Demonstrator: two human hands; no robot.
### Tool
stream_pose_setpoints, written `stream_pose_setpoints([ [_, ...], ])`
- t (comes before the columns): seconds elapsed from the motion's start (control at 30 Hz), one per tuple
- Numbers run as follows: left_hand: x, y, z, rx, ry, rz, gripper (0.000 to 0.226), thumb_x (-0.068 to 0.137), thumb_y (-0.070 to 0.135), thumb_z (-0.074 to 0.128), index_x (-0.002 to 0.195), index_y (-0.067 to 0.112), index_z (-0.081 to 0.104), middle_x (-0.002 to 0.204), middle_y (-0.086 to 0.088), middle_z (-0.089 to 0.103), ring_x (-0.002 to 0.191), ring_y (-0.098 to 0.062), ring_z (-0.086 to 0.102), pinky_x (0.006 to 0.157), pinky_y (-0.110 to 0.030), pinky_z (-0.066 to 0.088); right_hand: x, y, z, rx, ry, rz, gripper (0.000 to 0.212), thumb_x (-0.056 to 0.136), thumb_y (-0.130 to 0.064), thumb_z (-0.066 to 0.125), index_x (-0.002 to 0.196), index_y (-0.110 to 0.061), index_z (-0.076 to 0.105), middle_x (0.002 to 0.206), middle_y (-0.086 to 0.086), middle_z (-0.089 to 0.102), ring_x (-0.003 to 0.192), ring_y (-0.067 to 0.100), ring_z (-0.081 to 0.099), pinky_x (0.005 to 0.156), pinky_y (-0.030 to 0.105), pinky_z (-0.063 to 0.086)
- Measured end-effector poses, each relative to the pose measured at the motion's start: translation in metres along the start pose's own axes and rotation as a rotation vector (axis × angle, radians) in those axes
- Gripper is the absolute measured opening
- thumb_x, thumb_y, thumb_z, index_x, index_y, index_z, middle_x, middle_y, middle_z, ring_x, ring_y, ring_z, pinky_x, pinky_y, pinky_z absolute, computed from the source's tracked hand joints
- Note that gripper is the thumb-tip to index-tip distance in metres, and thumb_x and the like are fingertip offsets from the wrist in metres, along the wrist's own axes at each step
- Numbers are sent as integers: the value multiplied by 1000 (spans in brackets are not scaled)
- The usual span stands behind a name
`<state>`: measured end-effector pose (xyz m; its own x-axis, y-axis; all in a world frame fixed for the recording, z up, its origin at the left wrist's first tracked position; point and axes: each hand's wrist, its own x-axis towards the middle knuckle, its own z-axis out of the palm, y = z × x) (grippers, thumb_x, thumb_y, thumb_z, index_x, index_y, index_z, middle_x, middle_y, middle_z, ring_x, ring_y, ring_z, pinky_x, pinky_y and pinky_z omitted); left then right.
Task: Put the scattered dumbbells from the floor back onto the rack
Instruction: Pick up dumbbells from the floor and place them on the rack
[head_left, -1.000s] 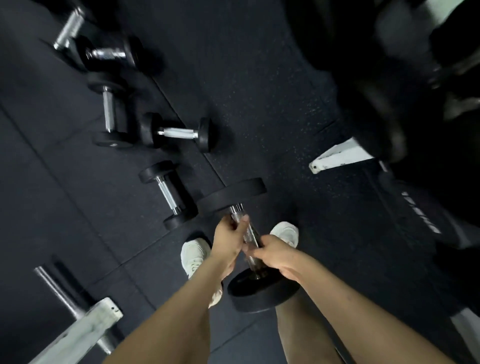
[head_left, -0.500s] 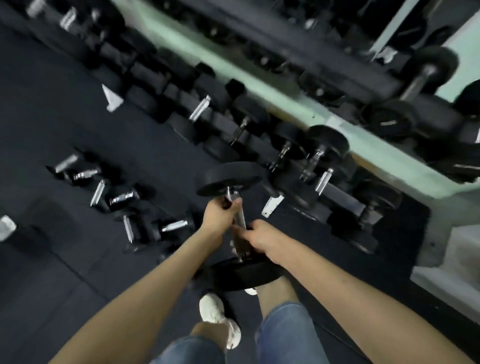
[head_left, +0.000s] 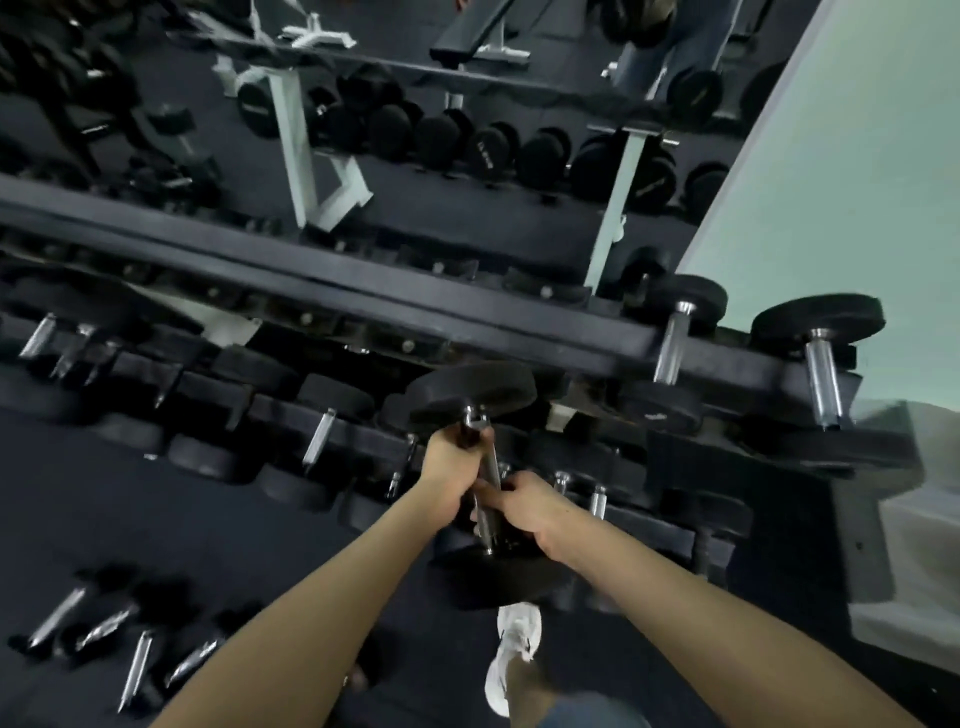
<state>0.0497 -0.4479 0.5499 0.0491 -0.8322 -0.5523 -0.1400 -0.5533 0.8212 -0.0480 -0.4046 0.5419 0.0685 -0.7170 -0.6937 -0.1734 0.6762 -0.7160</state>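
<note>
Black dumbbell (head_left: 484, 525) hung mid-carry, my left hand (head_left: 451, 467) and right hand (head_left: 527, 512) both wrapped round its handle; next, I judged, it needed an open slot on the rack (head_left: 363, 306).

The left hand (head_left: 451, 467) and right hand (head_left: 531, 508) are bare, and so are the forearms (head_left: 291, 623), as far as they show. One foot wears a white shoe (head_left: 514, 656), and blue denim (head_left: 587, 714) covers the leg above it.
</note>
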Motion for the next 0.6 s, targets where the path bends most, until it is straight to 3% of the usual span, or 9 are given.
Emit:
stream_pose_setpoints([
  [0.1,43,38,26,24,-25,19,14,90,20,59,97,9,65,74,-2,61,67,-16,56,54,-25,44,33,-30,-35,9,20,-21,40,93,-33,57,97,6,66,78,11,68,63,17,64,61,23,54],
  [0.23,95,73,53,79,-87,-1,8,88,24,61,92,18,63,87,-2,65,85,-21,62,58,-26,49,68,-61,-69,28,70,-28,39,96,-32,53,102,4,67,95,18,72,72,17,65,63,20,52],
  [0.3,124,84,64,110,-125,1,7,85,27,63,85,20,66,94,-9,71,92,-28,67,74,-37,57,88,-72,-81,67,89,-9,36,96,-33,51,101,0,67,103,17,72,83,20,66,70,21,49],
  [0.37,150,95,73,148,-147,2,9,83,28,64,77,21,65,96,-14,71,95,-32,68,87,-43,55,107,-83,-90,128,105,6,35,96,-34,52,101,-2,66,103,16,72,89,22,66,76,23,50],
  [0.43,170,106,82,198,-165,17,12,85,27,63,83,15,61,95,-13,68,98,-30,66,89,-39,52,126,-91,-96,174,149,8,38,94,-36,55,103,-1,67,99,13,72,86,20,67,74,21,52],
  [0.53,202,115,92,217,-210,21,26,85,26,64,101,6,62,104,-15,68,103,-30,64,90,-38,49,150,-105,-101,231,214,37,40,93,-36,56,103,1,69,92,9,71,73,10,64,54,10,46],
  [0.6,222,120,98,240,-249,33,32,85,25,65,108,3,62,108,-15,68,104,-30,63,91,-37,49,165,-113,-105,262,248,81,41,93,-37,56,102,1,69,93,10,72,74,10,64,55,13,41],
])
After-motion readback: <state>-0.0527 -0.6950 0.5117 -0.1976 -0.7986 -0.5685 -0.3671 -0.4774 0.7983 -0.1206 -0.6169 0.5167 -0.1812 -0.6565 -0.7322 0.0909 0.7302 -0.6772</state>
